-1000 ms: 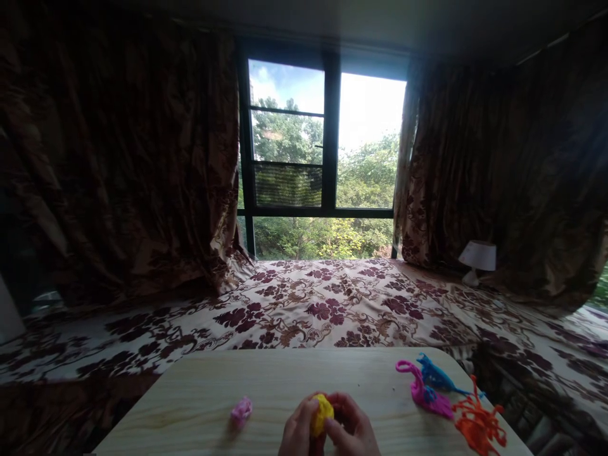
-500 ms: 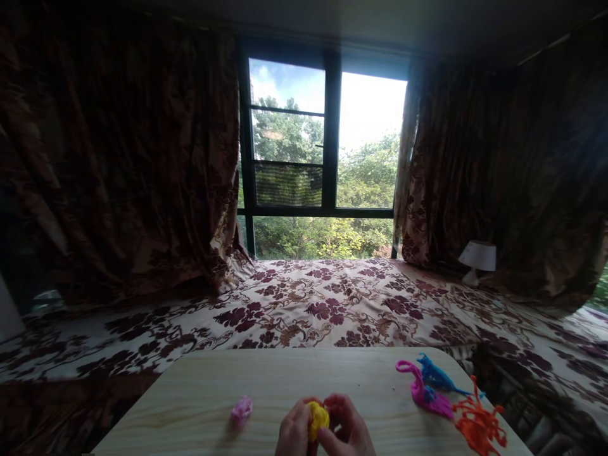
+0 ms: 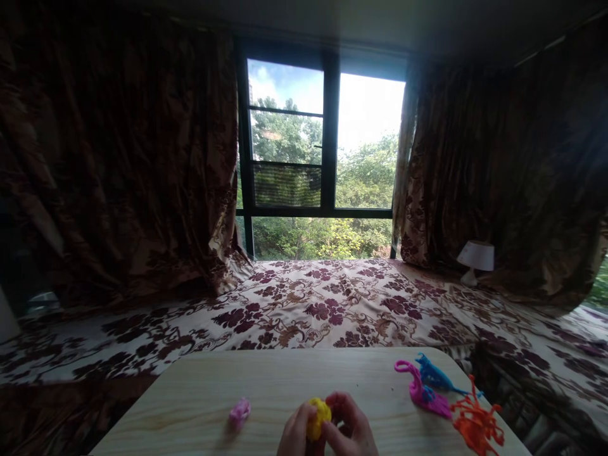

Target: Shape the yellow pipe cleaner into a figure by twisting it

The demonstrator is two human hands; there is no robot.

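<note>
A lump of yellow modelling clay (image 3: 319, 419) with a bumpy surface is held between my two hands, near the front of the table. My left hand (image 3: 295, 430) is closed on its left side, the thumb pressed against it. From the right, my right hand (image 3: 350, 425) grips the same lump with curled fingers and thumb. To the left on the tabletop lies a small pink crumpled lump (image 3: 240, 413), apart from both hands.
The pale wooden table (image 3: 190, 392) carries a magenta clay shape (image 3: 420, 392), a blue one (image 3: 437, 375) and an orange branching one (image 3: 476, 423) at its right. Beyond it spreads a flowered cloth (image 3: 327, 310) below the window. A white lamp (image 3: 476, 256) stands far right.
The yellow lump has turned a little between my hands and shifted slightly right. My fingers have changed position on it. The other pieces lie as before.
</note>
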